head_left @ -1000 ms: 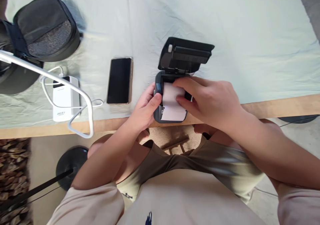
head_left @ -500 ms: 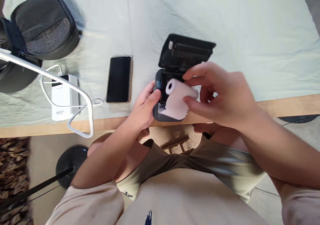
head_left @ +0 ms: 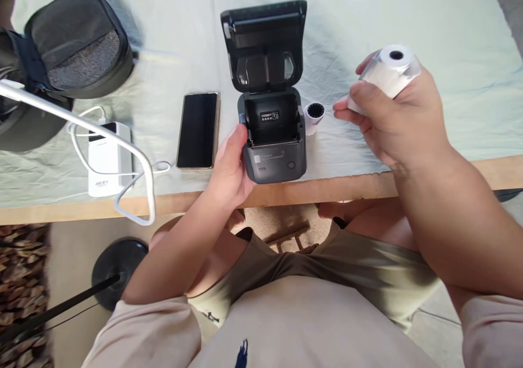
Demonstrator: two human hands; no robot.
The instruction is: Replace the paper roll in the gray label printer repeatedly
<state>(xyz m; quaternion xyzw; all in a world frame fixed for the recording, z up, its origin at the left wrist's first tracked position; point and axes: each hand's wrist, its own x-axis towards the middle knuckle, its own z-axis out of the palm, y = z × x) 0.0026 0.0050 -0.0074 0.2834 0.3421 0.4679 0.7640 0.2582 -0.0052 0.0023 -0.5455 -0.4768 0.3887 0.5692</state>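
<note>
Paper roll [head_left: 386,77] in right hand [head_left: 412,118]

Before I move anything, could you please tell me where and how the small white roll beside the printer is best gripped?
Probably by its curved side, coming from the right: the small white roll appears to stand on end, and the printer crowds its left.

Thermal printer [head_left: 275,169]: charcoal casing, black interior, white lettering. Paper roll [head_left: 382,76]: white, dark core. Smaller roll [head_left: 312,125]: white, black end. Smartphone [head_left: 198,131]: black screen, golden-beige rim. Power bank [head_left: 104,160]: white, black end panel. Carrying case [head_left: 79,24]: black, speckled grey pocket. Bent rod [head_left: 151,196]: white. Tablecloth [head_left: 351,13]: pale green, plain. Shirt [head_left: 302,324]: beige, navy motif. Shorts [head_left: 371,264]: olive.
</note>
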